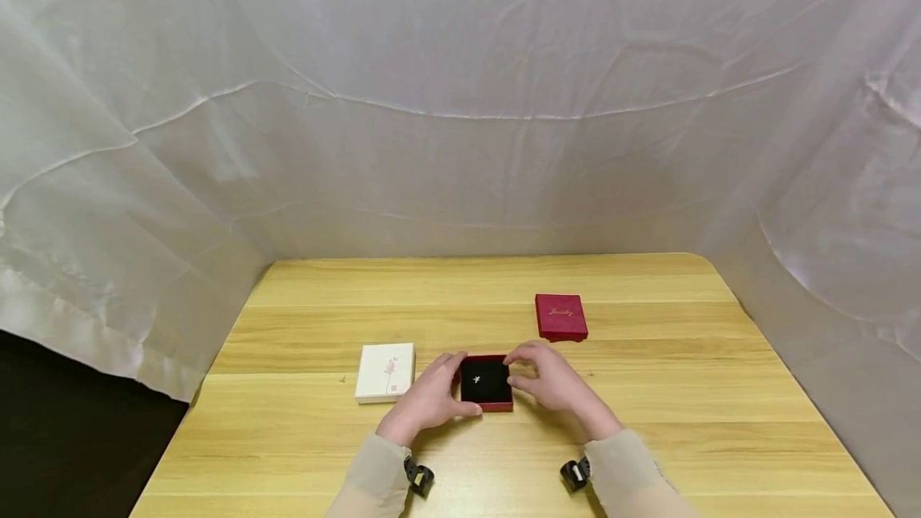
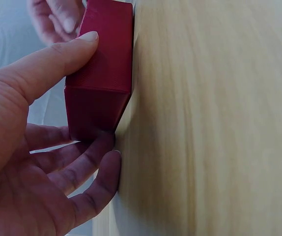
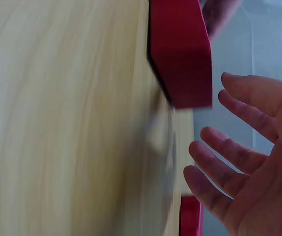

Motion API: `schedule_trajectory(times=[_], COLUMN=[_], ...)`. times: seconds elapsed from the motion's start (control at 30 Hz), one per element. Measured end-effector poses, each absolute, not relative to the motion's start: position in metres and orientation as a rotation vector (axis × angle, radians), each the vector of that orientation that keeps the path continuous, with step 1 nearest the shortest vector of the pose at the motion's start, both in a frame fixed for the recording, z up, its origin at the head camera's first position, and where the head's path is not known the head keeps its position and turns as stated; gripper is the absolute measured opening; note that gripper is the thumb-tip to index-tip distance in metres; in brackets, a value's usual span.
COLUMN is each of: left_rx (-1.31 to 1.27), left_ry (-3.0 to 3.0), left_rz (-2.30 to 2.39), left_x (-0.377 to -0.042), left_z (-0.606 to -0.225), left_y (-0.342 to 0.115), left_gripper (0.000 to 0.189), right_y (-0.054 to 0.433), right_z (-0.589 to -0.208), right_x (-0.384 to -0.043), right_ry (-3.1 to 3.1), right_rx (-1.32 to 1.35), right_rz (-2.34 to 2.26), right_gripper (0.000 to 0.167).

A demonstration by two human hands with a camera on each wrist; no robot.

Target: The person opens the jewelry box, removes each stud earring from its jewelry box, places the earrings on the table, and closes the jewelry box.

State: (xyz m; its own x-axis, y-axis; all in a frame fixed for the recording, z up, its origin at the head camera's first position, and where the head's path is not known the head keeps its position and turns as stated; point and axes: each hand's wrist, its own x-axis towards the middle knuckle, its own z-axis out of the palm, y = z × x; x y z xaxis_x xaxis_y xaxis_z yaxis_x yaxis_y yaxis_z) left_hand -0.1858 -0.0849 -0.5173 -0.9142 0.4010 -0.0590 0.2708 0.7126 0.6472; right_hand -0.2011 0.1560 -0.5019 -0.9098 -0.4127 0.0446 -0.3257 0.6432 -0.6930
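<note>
An open red jewelry box [image 1: 496, 406] stands on the table between my two hands. Inside it lies a black insert [image 1: 495, 382] bearing a small silvery ornament [image 1: 476, 380], too small to identify. My left hand [image 1: 432, 396] grips the box's left part, its thumb on the near side and its fingers round the left side, as the left wrist view also shows on the red wall [image 2: 101, 59]. At the right side is my right hand [image 1: 548, 380]; in the right wrist view its spread fingers [image 3: 219, 167] are apart from the box.
A red lid [image 1: 561, 314] with gold lettering lies behind and to the right. To the left sits a white box [image 1: 384, 370] with a pink flower print. Pale cloth [image 1: 504, 166] hangs round the wooden table [image 1: 683, 390] at the back and sides.
</note>
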Motion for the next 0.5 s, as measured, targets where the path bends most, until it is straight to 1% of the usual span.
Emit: schedule_trajectory(times=[0.27, 0.5], left_rx=[0.561, 0.569], left_ry=[2.720, 2.715], left_rz=[0.972, 0.968], left_x=[-0.186, -0.186], left_z=[-0.516, -0.515], left_y=[-0.085, -0.085], left_gripper=[0.094, 0.094], right_y=[0.129, 0.117], right_z=[-0.506, -0.512], right_x=[-0.204, -0.209], right_ry=[2.743, 2.772], right_rx=[-0.706, -0.814], right_rz=[-1.025, -0.902], right_gripper=[0.016, 0.022])
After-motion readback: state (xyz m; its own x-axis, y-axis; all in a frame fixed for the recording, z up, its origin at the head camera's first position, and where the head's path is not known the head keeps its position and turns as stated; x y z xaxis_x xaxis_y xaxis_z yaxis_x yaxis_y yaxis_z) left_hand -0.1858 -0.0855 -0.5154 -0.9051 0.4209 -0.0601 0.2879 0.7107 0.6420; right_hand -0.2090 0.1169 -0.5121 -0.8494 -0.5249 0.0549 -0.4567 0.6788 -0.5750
